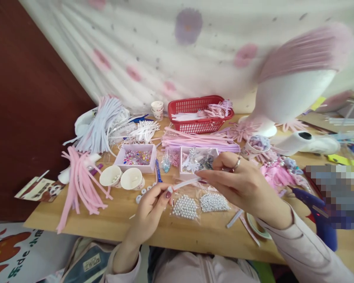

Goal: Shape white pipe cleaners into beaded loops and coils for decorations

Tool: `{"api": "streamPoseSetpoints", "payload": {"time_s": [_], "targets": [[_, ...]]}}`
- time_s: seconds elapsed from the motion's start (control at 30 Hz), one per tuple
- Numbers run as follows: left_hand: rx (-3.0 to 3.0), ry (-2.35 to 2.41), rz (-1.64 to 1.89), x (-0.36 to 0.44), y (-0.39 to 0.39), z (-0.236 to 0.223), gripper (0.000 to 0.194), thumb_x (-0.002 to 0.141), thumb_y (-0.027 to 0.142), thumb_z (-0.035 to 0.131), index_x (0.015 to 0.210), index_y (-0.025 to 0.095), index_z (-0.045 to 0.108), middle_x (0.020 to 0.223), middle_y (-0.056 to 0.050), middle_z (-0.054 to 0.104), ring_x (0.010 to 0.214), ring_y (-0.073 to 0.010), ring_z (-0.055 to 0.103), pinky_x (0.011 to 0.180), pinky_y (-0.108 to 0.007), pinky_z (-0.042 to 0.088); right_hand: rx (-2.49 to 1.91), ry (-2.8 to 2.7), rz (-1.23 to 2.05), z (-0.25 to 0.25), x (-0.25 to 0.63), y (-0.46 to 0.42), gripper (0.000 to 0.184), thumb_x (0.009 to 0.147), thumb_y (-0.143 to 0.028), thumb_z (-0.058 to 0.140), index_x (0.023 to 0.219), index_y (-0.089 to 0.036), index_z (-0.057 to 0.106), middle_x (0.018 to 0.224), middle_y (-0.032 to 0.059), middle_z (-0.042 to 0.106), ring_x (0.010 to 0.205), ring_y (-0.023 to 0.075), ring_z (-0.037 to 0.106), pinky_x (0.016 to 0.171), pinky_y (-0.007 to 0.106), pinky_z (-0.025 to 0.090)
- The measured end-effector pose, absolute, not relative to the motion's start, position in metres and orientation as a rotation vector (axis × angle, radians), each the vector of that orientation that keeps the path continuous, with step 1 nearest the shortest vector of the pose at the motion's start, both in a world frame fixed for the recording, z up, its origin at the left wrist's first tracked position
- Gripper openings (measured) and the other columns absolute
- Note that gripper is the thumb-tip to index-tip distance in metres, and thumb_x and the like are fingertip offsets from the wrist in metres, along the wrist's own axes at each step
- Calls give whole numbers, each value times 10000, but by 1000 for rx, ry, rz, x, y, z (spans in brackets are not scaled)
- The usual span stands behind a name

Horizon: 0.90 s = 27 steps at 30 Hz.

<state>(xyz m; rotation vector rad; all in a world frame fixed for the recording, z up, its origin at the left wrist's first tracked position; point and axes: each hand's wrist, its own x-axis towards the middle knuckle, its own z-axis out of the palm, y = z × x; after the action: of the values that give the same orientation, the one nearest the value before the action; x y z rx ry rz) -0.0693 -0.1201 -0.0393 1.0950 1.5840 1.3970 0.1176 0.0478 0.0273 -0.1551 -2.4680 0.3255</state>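
Over the front of the table, a short white pipe cleaner [185,183] is stretched between my two hands. My left hand [150,212] pinches its lower end between thumb and forefinger, where a small whitish tip shows. At the other end, the fingertips of my right hand [242,184], which wears a ring, are closed on the strip. Just below it lie two clear bags of pearl beads, one left [185,207] and one right [214,202]. Behind my right hand stands a white box [181,165] of small charms; a lilac box [149,168] of coloured gems is further left.
Two paper cups [131,179] stand left of my left hand, beside pink pipe cleaners [79,184]. A red basket [201,125] sits at the back. To the right are a blue glue gun [321,212], a tape roll [261,230] and a tall white stand [286,94].
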Motion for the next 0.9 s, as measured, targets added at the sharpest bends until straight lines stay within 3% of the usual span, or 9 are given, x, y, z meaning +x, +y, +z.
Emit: {"api": "streamPoseSetpoints", "payload": {"time_s": [0.47,0.6,0.73,0.9], "targets": [[1066,1517,1316,-52,-106,-32,321,956,450,497,1017,185,668,687,19,549,543,-86,423,511,-211,346,-188,-2473,267,18,135,53,241,980,-142,501,955,-174,739,773,42,507,681,150,463,590,274,339],[1192,1649,1227,-53,-105,-30,305,957,422,495,1030,188,676,710,4,585,613,-115,511,595,-227,420,-182,-2500,180,24,138,51,301,972,-91,453,898,-150,739,775,57,505,672,159,431,595,285,327],[1417,1815,1164,-53,-103,-29,248,944,368,521,1020,197,684,899,-48,689,815,-173,614,763,-271,464,-190,-2546,144,27,140,49,302,959,-88,449,921,-163,739,796,61,509,671,165,409,613,299,322],[1501,1854,1082,-51,-102,-28,231,957,329,486,1026,205,668,878,-42,699,793,-182,625,748,-279,463,-238,-2614,253,25,142,48,321,958,-95,430,933,-186,737,822,58,503,686,165,422,625,299,321]]}}
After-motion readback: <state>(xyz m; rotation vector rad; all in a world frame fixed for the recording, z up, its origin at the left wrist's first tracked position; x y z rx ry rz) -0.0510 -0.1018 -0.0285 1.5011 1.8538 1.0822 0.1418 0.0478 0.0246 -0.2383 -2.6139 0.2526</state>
